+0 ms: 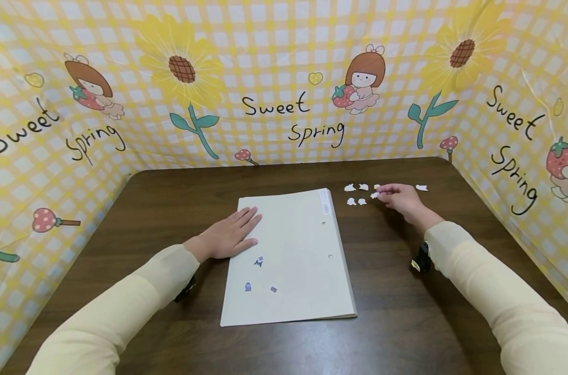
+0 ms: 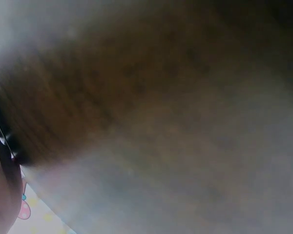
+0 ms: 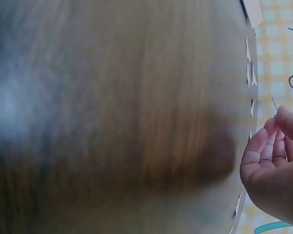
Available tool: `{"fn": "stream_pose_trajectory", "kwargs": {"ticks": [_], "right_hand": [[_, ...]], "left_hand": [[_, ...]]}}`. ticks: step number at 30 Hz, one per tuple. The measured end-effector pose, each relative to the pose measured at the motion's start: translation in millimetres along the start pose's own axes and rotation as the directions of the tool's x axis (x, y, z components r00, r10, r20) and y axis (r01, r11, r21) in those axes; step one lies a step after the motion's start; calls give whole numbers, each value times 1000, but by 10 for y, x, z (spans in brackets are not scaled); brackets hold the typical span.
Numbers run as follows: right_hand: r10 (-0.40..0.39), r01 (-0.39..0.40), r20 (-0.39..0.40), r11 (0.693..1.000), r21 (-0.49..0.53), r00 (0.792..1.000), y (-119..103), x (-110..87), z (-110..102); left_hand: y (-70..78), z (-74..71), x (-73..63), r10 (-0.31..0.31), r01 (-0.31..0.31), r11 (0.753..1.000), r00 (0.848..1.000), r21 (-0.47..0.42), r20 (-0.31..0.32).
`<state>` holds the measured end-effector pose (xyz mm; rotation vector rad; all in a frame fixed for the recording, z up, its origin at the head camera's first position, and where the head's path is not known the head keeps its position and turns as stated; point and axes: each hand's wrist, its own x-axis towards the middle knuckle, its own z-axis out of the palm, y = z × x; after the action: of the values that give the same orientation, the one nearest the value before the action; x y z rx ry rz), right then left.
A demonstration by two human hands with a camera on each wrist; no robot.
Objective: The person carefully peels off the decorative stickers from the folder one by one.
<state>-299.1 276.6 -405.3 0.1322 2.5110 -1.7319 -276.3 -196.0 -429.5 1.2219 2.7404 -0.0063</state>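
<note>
A cream-coloured folder (image 1: 288, 234) lies on the brown table. My left hand (image 1: 230, 234) rests with spread, straight fingers on its upper left part. Over to the right, my right hand (image 1: 401, 200) pinches a small white cutout (image 1: 374, 196), which looks like a sticker, between thumb and fingertips. In the right wrist view the cutout (image 3: 274, 102) shows edge-on as a thin sliver above the fingertips. Several more white cutouts (image 1: 350, 187) lie beside the folder, and one white cutout (image 1: 421, 188) lies past the right hand. The left wrist view is mostly blurred and hides the left hand's fingers.
Small bluish-purple stickers sit on the folder's lower left: a star-like sticker (image 1: 258, 261), a rounded sticker (image 1: 248, 287) and a tiny sticker (image 1: 273, 289). The folder's right edge carries a white label (image 1: 324, 202). A yellow checked cloth (image 1: 274, 52) encloses the table (image 1: 171, 338).
</note>
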Motion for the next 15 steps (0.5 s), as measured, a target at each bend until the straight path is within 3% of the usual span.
{"fn": "stream_pose_trajectory", "kwargs": {"ticks": [6, 15], "right_hand": [[0, 0, 12, 1000, -16, 1000, 36, -4, -19], [-31, 32, 9, 990, -137, 999, 80, 21, 0]], "left_hand": [[-5, 28, 18, 11, -11, 1000, 1000, 6, -12], [-30, 37, 18, 10, -10, 1000, 1000, 3, -8]]}}
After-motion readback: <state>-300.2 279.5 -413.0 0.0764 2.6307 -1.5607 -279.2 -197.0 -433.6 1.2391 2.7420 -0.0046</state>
